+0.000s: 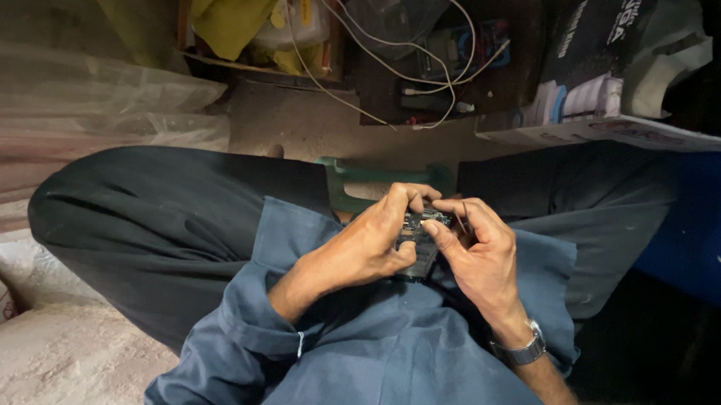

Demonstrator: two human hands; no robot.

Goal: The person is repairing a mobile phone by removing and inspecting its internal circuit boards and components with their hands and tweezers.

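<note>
Fingers of both hands pinch a small circuit board.

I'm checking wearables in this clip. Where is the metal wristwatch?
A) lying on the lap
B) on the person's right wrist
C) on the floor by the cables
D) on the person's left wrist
B: the wristwatch sits on the wrist just behind the right hand, while the left hand shows a bare forearm out of a rolled sleeve; both hands hold a small dark device.
</note>
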